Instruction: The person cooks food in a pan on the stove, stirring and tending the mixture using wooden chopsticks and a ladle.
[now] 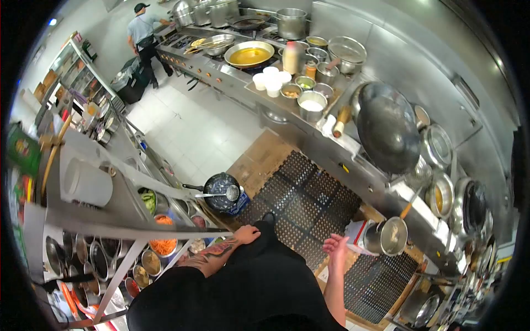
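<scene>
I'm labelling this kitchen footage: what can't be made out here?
In the head view:
Left hand: palm hidden, turned from the camera.
Blue box: largely covered by the dark pan.
Squeeze bottle: any label lost to blur.
Green item, far left: print blurred.

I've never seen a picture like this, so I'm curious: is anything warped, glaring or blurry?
Head view: strong fisheye curving, black corners; head view: pale glare on the shiny grey steel wall; head view: the green patterned item at far left looks soft, the black perforated floor mat sharper.
</scene>
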`<move>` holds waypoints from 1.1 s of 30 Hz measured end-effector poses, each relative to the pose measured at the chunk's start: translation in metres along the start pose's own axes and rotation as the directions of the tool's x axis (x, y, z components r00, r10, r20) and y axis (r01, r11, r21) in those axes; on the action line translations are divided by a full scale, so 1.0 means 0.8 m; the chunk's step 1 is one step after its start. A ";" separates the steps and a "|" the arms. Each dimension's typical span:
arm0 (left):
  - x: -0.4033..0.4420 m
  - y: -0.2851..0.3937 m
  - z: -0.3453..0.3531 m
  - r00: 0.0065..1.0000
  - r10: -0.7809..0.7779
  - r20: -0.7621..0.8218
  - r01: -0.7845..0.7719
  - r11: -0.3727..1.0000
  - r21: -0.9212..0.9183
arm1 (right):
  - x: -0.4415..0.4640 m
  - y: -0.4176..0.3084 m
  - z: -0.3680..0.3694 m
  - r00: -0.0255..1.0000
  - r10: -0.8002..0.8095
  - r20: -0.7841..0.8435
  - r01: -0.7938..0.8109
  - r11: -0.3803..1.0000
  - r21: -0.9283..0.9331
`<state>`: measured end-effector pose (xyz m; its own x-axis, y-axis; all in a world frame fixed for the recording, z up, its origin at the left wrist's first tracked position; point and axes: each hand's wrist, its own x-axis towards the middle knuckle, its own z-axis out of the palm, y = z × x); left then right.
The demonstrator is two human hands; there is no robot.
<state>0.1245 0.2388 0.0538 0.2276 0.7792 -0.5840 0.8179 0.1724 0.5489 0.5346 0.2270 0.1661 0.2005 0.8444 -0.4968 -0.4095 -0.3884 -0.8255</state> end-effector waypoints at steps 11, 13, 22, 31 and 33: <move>0.182 -0.039 -0.271 0.996 -0.075 0.052 0.062 0.973 0.223 | 0.113 -0.101 0.226 0.940 0.078 0.333 0.142 0.797 -0.587; 0.199 -0.073 -0.290 0.967 -0.024 -0.254 0.015 0.999 -0.037 | 0.141 -0.138 0.268 0.923 0.099 0.372 0.189 0.725 -0.662; 0.181 -0.191 -0.273 0.889 -0.445 -0.106 0.435 0.894 -0.108 | 0.342 -0.241 0.485 0.671 0.318 0.670 0.542 0.407 -0.735; 0.161 -0.258 -0.094 0.764 -0.637 -0.096 0.474 0.656 -0.588 | 0.441 -0.266 0.767 0.326 0.437 0.838 0.736 0.439 -0.515; 0.174 -0.267 -0.139 0.739 -0.672 -0.054 0.479 0.580 -0.658 | 0.452 -0.244 0.811 0.299 0.445 0.844 0.706 0.492 -0.509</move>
<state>-0.0776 0.3772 -0.0780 -0.4097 0.4925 -0.7678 0.2359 0.8703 0.4323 0.1095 0.8474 0.3214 -0.8735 0.3915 -0.2894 0.3934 0.2173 -0.8933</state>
